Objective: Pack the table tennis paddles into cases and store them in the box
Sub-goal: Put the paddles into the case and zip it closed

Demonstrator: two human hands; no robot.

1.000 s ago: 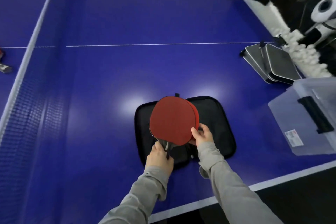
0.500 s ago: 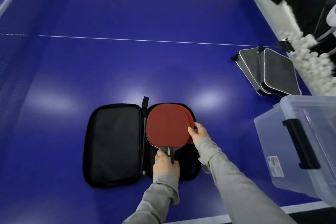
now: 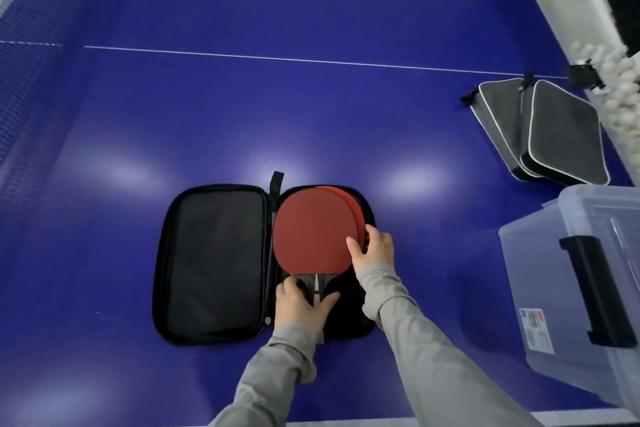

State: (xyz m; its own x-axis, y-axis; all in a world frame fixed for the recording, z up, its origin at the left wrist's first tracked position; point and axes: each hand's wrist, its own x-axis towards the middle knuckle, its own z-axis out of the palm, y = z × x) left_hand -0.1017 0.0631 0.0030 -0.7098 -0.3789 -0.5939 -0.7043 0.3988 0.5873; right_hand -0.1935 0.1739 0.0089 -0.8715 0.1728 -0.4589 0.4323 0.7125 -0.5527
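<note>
Near the front edge of the blue table point(image 3: 311, 121) we see a black soft case point(image 3: 214, 263) lying unzipped and flat, its left half bare matte fabric with rounded corners. In its right half sit two red paddles point(image 3: 311, 229), stacked, the lower one peeking out as a crescent along the right rim. Our left hand point(image 3: 301, 302) rests on the paddle handles, fingers spread. Our right hand point(image 3: 372, 248) pinches the right edge of the round rubber faces, thumb on top. Broad glossy surface lies open to the left and behind the case, up to the white centre line. Toward the right edge two grey zipped cases point(image 3: 543, 132) with pale piping lean on each other, well apart from the open one. At the front right corner stands a clear plastic box point(image 3: 568, 288) with a black latch.
</note>
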